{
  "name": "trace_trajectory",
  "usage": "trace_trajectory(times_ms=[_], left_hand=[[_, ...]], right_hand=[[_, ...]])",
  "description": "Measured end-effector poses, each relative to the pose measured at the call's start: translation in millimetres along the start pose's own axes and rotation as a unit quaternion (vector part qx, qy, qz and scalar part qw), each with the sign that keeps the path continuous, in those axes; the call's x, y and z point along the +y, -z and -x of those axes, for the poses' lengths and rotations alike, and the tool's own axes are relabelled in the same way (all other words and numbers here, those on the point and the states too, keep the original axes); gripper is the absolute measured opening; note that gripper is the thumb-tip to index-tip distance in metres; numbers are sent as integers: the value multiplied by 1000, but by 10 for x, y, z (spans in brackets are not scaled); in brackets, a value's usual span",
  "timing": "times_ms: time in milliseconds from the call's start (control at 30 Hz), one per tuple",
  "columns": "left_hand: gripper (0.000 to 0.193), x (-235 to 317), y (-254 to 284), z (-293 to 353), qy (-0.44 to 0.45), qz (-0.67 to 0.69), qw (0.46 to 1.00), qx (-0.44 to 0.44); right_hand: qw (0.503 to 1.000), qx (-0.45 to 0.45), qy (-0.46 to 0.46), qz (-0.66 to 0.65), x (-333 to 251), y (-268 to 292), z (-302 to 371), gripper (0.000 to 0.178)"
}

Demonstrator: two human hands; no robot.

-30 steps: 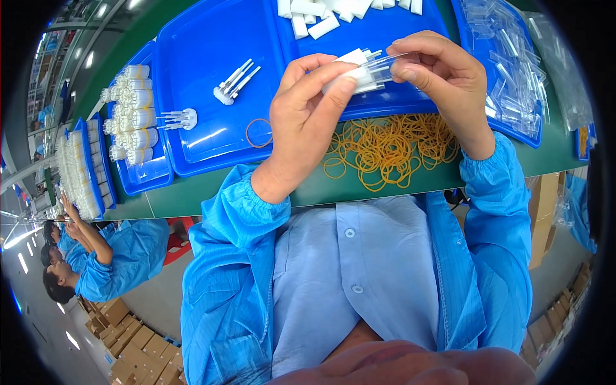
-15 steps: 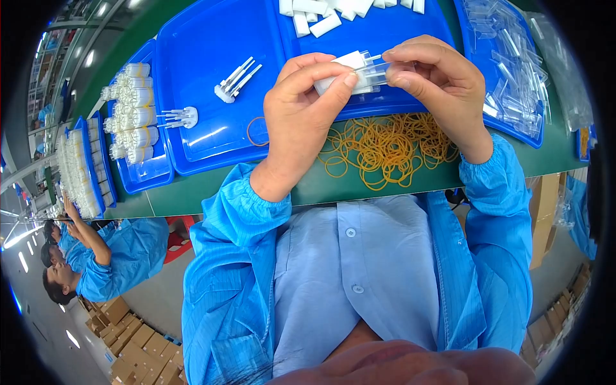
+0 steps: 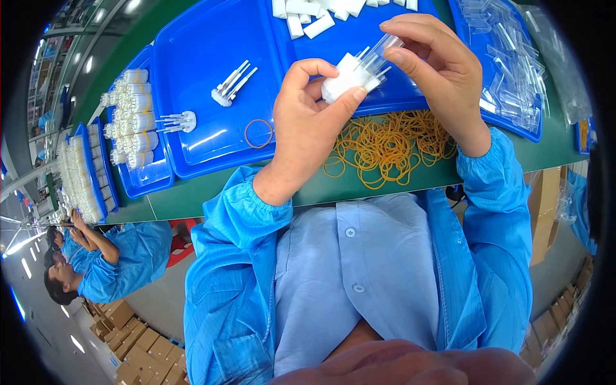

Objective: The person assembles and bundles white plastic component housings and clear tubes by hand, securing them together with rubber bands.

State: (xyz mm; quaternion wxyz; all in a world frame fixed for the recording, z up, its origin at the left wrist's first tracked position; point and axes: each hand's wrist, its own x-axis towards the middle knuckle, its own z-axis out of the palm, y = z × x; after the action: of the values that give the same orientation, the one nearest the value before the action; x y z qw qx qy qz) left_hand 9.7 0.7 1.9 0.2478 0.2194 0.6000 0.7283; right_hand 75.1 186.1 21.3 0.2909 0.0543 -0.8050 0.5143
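Note:
My left hand (image 3: 308,122) is closed around a white pronged assembly (image 3: 346,76), with white sleeves and thin prongs tilted up to the right. Between the thumb and fingers of my right hand (image 3: 443,70) is a clear plastic tube (image 3: 380,52). Its lower end meets the prongs; whether it is slid over one I cannot tell. Two white pronged holders, one tilted (image 3: 222,97) and one on its side (image 3: 187,121), lie in the blue tray (image 3: 192,70) to the left. A loose rubber band (image 3: 258,147) rests near my left wrist.
A pile of yellow rubber bands (image 3: 391,151) lies on the green table (image 3: 321,186). White sleeves (image 3: 317,25) sit in the far tray, clear tubes (image 3: 513,70) in the right one. Banded bundles (image 3: 135,115) fill a left tray. Another person (image 3: 122,263) works at far left.
My right hand has moved up slightly, and the clear tube now stands at a steeper angle. My left hand has tilted the assembly. The trays appear slightly shifted in view.

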Motion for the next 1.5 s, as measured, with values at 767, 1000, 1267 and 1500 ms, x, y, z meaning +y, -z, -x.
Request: trace_trajectory(times_ms=[767,1000,1267,1500], left_hand=[[38,46,45,9,87,114,990,-10],[38,40,45,6,110,214,970,-39],[40,119,38,36,128,233,963,-43],[41,77,24,-3,142,220,961,-82]], right_hand=[[934,-66,161,311,-186,-282,-73,91],[941,-51,165,291,-137,-242,-59,99],[942,-116,155,273,-364,-64,-194,88],[837,108,536,26,649,-391,-451,83]])
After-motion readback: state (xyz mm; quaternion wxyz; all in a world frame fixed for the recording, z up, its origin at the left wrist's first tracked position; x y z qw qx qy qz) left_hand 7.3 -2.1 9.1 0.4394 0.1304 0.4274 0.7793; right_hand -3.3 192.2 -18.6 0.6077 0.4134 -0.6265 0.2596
